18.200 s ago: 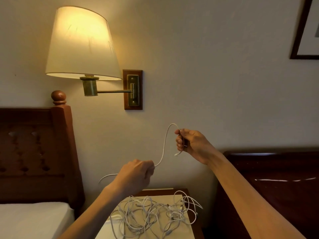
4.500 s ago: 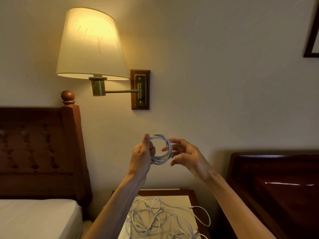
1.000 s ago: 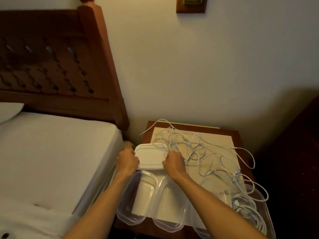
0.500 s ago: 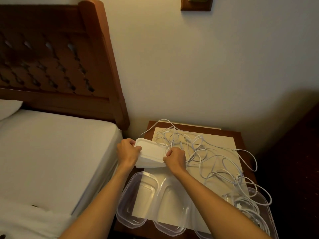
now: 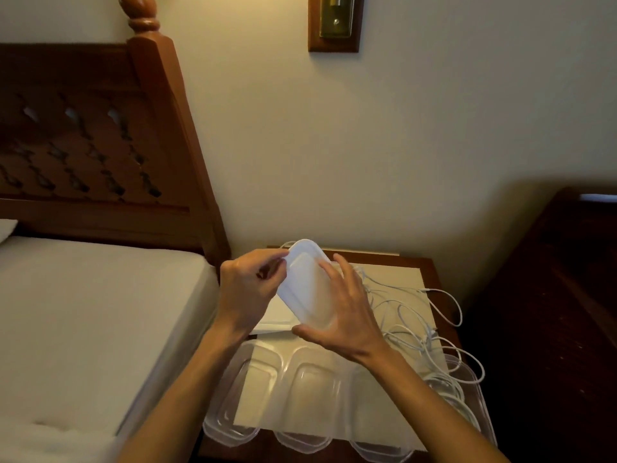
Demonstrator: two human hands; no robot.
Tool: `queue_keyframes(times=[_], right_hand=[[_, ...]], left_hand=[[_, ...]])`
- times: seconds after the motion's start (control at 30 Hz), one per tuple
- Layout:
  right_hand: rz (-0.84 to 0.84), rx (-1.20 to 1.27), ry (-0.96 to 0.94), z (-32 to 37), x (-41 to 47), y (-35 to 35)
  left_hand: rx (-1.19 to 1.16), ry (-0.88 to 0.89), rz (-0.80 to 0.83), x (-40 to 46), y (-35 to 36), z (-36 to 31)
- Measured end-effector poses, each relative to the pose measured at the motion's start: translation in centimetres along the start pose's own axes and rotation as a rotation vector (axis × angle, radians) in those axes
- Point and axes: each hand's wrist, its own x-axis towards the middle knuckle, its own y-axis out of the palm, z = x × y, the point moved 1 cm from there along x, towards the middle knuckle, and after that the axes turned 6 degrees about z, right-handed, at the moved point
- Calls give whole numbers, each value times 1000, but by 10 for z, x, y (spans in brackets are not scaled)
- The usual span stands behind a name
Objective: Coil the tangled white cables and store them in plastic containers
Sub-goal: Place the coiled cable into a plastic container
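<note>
- We hold one plastic container (image 5: 309,289) lifted above the counter (image 5: 430,265), at centre frame, tilted with its long axis running from upper left to lower right.
- Left hand (image 5: 248,289): grip closed as a pinch on the container's upper-left rim, fingertips at the edge.
- Right hand (image 5: 344,315): grip spread wide, fingers along the right side and thumb under the lower end, cupping the container rather than clamping it.
- We judge the step as parting lid from tub, or freeing one from a stack; we cannot tell which.
- Tangled white cables (image 5: 410,315) lie loose on the counter to the right of and behind the right hand; that hand is nearer to them.
- More clear containers (image 5: 267,392) sit in a row at lower centre, directly below the held one.
- At lower right, one tub (image 5: 475,396) already holds coiled white cable.
- Bed (image 5: 83,312) fills the left of frame.
</note>
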Motion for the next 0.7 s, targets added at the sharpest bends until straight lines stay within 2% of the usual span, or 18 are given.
queue_keyframes(times=[0.13, 0.27, 0.4, 0.5, 0.6, 0.7], right_hand=[[-37, -52, 85, -15, -60, -28], [-132, -152, 356, -35, -126, -39], [-161, -304, 630, -51, -192, -50], [-131, -377, 802, -56, -230, -53], [-59, -432, 909, -56, -244, -57], [12, -466, 965, -55, -247, -60]], left_hand=[[-189, -36, 91, -22, 32, -31], [-291, -100, 143, -60, 88, -51], [-132, -137, 260, -118, 143, -53], [83, -5, 407, -159, 173, -55], [285, 67, 519, -181, 187, -60], [346, 50, 565, -187, 192, -62]])
